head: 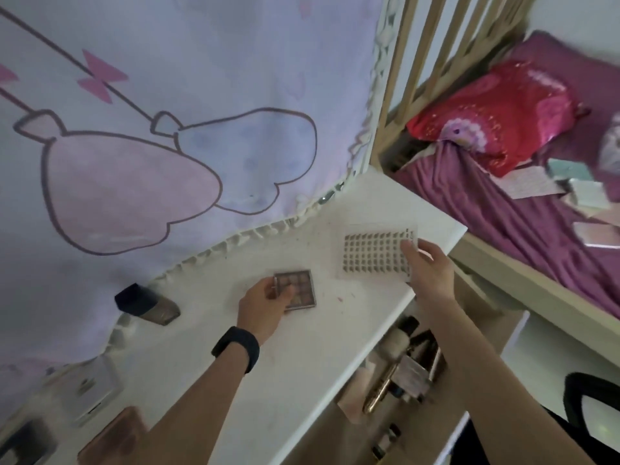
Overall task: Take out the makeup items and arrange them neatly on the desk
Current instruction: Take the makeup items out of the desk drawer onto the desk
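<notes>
The person's left hand (pixel 265 305) grips a small square eyeshadow palette (pixel 300 285). The thumb and fingers curl round its near corner. The palette looks to lie flat on the white tabletop (pixel 302 347), most likely so the hand can slide it straight.

The right hand (pixel 431 268) pinches the near corner of a clear lash tray (pixel 372 253), thumb on top. The tray has rows of little dark lashes. It sits low over the far right part of the tabletop, just beside the palette. Whether it touches the top cannot be told. Holding it flat by one corner likely keeps the lashes from spilling.

More things lie along the left side, by the cartoon curtain (pixel 167 129): a bottle with a dark cap (pixel 147 305) on its side, a white box (pixel 92 385) and a pinkish case (pixel 112 437). They make a loose row, so the two new things seem to be joining it.

Under the tabletop edge, a shelf (pixel 402 364) holds more tubes and bottles. Those probably have to come out next. A bed (pixel 536 213) with a purple sheet is off to the right.
</notes>
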The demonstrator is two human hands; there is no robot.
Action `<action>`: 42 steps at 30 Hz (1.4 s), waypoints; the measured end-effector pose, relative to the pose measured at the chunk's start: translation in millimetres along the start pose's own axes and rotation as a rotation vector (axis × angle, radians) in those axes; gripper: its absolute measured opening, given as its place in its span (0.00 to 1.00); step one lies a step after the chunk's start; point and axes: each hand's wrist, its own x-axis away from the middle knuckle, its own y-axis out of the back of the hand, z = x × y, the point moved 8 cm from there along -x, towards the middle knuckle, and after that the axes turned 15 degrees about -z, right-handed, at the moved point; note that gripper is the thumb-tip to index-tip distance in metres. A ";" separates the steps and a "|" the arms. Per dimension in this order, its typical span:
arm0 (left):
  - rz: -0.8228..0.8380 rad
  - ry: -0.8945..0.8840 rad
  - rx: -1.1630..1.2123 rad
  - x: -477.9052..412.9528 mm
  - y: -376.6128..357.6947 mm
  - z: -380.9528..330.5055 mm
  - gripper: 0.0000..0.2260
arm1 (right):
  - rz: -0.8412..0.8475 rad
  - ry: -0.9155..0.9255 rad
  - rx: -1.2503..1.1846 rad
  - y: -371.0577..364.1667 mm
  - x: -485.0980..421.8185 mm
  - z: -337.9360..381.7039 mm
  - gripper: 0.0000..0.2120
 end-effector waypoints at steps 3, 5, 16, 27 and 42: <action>0.069 0.072 0.112 -3.1 -1.2 7.1 0.06 | -0.026 0.248 0.302 -32.7 -23.6 26.1 0.24; 0.090 0.102 0.152 -3.1 -1.4 10.9 0.09 | -0.084 0.411 0.563 -45.8 -20.6 28.2 0.31; 0.140 0.163 0.250 -8.4 -2.3 14.9 0.09 | 0.041 0.787 1.085 -116.5 17.3 -2.4 0.40; 0.047 0.173 0.263 -3.9 1.1 13.2 0.09 | 0.229 0.753 1.096 -133.8 -22.1 16.8 0.29; -0.194 0.232 0.331 137.7 120.8 99.2 0.12 | 0.515 1.100 0.890 -43.7 246.6 -102.0 0.22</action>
